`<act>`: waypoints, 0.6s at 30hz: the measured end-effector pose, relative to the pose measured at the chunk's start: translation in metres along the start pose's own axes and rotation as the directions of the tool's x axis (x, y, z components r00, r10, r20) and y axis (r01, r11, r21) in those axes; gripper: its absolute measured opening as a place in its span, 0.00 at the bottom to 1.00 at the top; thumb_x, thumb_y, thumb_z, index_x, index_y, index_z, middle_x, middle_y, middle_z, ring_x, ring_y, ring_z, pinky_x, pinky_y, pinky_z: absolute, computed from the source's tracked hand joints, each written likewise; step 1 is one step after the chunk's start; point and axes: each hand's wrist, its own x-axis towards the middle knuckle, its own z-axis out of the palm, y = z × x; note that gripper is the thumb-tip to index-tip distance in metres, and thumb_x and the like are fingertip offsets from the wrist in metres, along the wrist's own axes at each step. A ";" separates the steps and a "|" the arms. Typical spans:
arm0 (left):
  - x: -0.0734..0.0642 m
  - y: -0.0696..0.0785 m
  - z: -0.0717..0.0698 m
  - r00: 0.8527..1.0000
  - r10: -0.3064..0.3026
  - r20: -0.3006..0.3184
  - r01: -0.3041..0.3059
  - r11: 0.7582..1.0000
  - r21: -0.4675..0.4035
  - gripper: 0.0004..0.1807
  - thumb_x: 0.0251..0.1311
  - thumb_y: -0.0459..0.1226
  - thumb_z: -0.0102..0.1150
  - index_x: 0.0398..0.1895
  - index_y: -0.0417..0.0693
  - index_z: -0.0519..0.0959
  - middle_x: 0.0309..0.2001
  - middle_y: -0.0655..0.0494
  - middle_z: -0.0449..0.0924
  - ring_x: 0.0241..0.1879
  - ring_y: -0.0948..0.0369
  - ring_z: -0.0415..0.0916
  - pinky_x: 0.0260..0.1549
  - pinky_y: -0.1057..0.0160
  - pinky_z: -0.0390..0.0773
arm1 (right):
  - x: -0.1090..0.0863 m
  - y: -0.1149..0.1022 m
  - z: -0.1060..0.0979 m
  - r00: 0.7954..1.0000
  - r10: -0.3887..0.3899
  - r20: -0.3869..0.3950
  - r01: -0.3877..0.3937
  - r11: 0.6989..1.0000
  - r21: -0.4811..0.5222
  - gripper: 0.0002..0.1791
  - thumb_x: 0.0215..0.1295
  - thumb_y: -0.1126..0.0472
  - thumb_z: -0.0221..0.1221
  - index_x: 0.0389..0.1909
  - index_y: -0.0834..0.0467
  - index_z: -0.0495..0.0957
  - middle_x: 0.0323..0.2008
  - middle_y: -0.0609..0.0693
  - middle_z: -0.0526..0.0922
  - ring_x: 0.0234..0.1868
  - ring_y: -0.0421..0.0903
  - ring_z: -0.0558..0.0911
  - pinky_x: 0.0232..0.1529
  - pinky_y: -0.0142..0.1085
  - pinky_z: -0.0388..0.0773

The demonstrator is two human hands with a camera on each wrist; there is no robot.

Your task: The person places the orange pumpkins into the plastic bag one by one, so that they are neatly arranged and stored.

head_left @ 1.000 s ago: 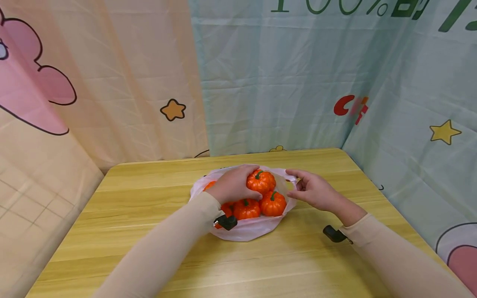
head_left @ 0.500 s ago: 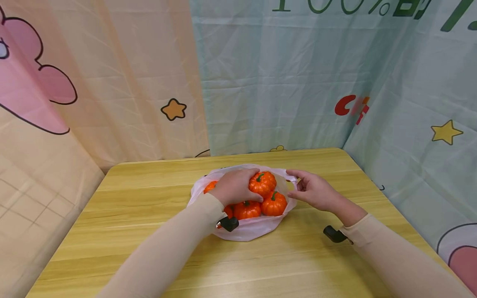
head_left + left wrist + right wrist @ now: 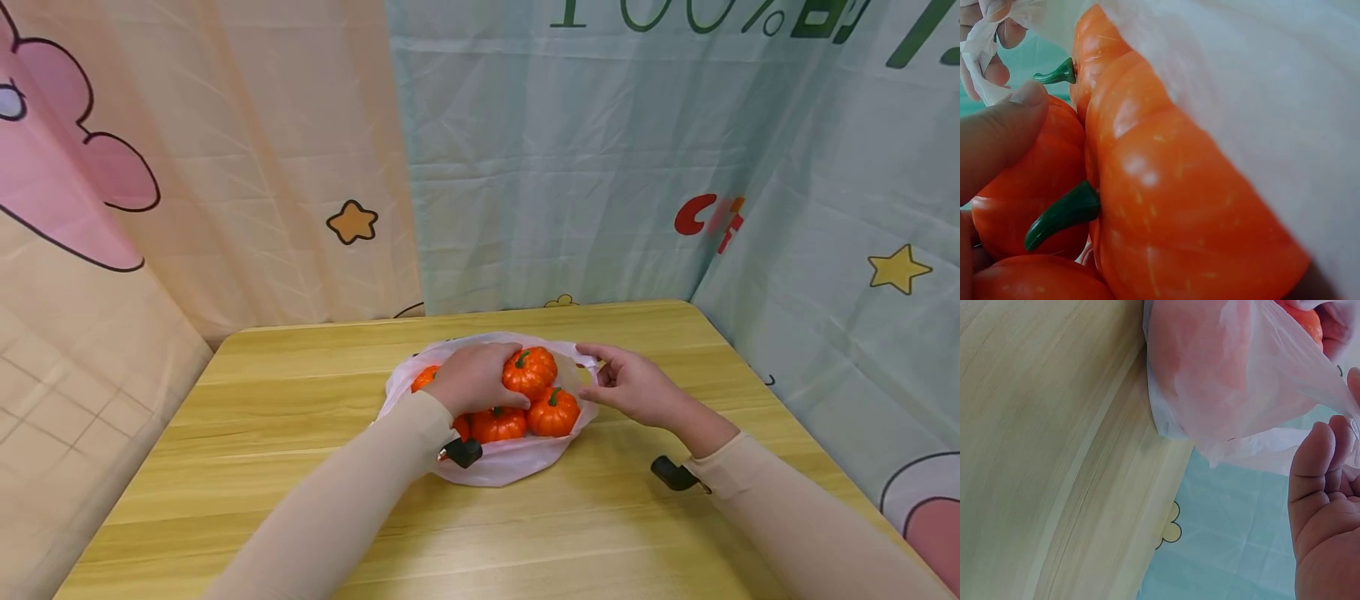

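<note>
A thin, pale pinkish plastic bag (image 3: 498, 472) lies spread open on the table with several small orange pumpkins in it. My left hand (image 3: 476, 379) reaches into the bag and grips one pumpkin (image 3: 529, 373) with a green stem, thumb on its near side. Right against it sits another pumpkin (image 3: 553, 412), while a further pumpkin (image 3: 499, 425) lies beneath my left hand. At the bag's right side, my right hand (image 3: 636, 387) pinches the bag's edge. The right wrist view shows the bag film (image 3: 1210, 394) stretched toward these fingers (image 3: 1313, 456). A large pumpkin (image 3: 1179, 206) fills the left wrist view.
The wooden table (image 3: 247, 433) extends around the bag on all sides. Printed cloth curtains (image 3: 555, 183) hang behind the table and along both sides. A small black device (image 3: 672, 472) is attached at my right wrist, and a similar device (image 3: 462, 452) at the left.
My left hand and its pumpkin have sunk very slightly and moved a touch to the right. The right hand keeps its place at the bag's edge.
</note>
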 end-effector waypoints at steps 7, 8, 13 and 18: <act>-0.001 0.001 0.000 1.000 -0.016 0.004 0.016 1.000 0.010 0.47 0.55 0.58 0.76 0.78 0.58 0.70 0.67 0.60 0.80 0.62 0.55 0.77 0.66 0.52 0.77 | 0.001 0.001 0.002 1.000 0.001 0.002 -0.001 1.000 0.005 0.40 0.66 0.63 0.71 0.75 0.68 0.67 0.30 0.52 0.79 0.30 0.46 0.74 0.24 0.31 0.72; -0.001 0.001 0.000 1.000 -0.017 0.004 0.017 1.000 0.012 0.47 0.56 0.58 0.76 0.78 0.58 0.70 0.67 0.60 0.80 0.62 0.55 0.77 0.66 0.52 0.76 | 0.001 0.001 0.002 1.000 0.002 0.002 -0.002 1.000 0.004 0.40 0.66 0.63 0.72 0.75 0.68 0.67 0.30 0.52 0.79 0.30 0.46 0.74 0.24 0.31 0.71; -0.001 0.001 0.000 1.000 -0.023 0.007 0.023 1.000 0.021 0.48 0.56 0.59 0.75 0.79 0.58 0.69 0.68 0.60 0.79 0.63 0.54 0.76 0.67 0.52 0.76 | 0.002 0.000 0.003 1.000 0.004 0.003 -0.004 1.000 0.002 0.39 0.66 0.62 0.72 0.75 0.67 0.67 0.30 0.52 0.78 0.31 0.46 0.74 0.24 0.31 0.71; -0.001 0.001 0.001 1.000 -0.020 0.005 0.020 1.000 0.017 0.48 0.56 0.59 0.75 0.79 0.58 0.68 0.69 0.60 0.79 0.64 0.55 0.76 0.68 0.51 0.75 | 0.002 0.000 0.003 1.000 0.002 0.002 -0.002 1.000 -0.003 0.39 0.66 0.62 0.72 0.75 0.67 0.67 0.30 0.52 0.78 0.31 0.46 0.73 0.24 0.31 0.71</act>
